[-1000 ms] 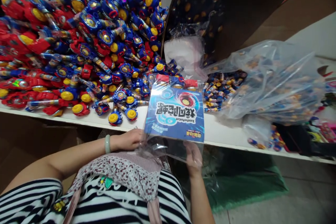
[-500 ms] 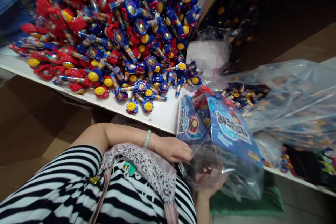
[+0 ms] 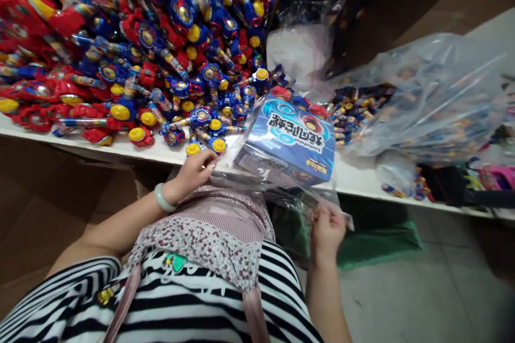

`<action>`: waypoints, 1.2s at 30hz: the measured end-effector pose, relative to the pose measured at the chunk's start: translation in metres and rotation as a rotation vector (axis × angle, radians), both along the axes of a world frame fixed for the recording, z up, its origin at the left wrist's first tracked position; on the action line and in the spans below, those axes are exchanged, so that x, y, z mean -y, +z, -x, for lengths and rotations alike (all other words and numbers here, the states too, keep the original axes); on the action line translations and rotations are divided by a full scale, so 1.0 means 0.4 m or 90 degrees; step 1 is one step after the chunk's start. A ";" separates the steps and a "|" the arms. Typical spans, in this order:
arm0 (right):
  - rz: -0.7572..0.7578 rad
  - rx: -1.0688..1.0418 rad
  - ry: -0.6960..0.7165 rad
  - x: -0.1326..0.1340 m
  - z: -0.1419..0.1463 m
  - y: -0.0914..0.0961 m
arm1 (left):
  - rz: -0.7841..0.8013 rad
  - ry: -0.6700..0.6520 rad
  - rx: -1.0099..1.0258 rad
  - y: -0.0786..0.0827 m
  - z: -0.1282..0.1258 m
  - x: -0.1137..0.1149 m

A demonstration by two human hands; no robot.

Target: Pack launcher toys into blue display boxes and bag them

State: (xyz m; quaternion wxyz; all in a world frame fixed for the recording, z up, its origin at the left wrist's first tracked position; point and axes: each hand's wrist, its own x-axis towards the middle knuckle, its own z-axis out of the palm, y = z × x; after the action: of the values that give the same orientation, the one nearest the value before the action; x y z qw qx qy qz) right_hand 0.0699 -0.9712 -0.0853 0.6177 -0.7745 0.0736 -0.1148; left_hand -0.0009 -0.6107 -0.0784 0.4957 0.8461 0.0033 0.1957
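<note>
A blue printed box (image 3: 295, 142) with red and blue toys at its far end lies on the white table's edge inside a clear plastic bag (image 3: 277, 193). My left hand (image 3: 196, 174), with a pale bangle on the wrist, pinches the bag's left side near the box. At the right, my right hand (image 3: 329, 228) is closed on the bag's other side, and a bit of film sticks out past the fingers. Between both hands the film stretches in front of the box. Just beyond my left hand lie blue toys with yellow discs (image 3: 207, 142).
A big heap of red and blue toys (image 3: 148, 37) covers the left of the white table (image 3: 354, 179). Behind the box are a white wrapped bundle (image 3: 300, 53) and a large translucent bag (image 3: 434, 96) of small pieces. Green sacking (image 3: 378, 236) lies below the table edge.
My hands have moved apart, the left one going left and up. The box has tipped flatter onto the table, and the bag's film is now stretched between my hands.
</note>
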 end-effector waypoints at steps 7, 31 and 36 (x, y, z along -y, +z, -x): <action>0.160 0.054 0.010 0.131 0.035 0.017 | -0.002 0.003 0.113 -0.024 0.053 -0.034; 0.514 0.485 0.325 -0.241 -0.023 0.299 | 0.696 0.017 -0.039 0.011 -0.018 0.027; 0.722 0.434 0.626 -0.585 0.023 0.296 | 0.425 0.025 0.073 0.034 -0.007 0.027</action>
State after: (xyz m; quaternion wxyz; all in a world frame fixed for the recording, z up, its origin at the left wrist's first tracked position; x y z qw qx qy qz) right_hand 0.0609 -0.7373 0.0331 0.1010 -0.8352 -0.5346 -0.0802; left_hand 0.0019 -0.6215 -0.0649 0.7411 0.6243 0.0555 0.2407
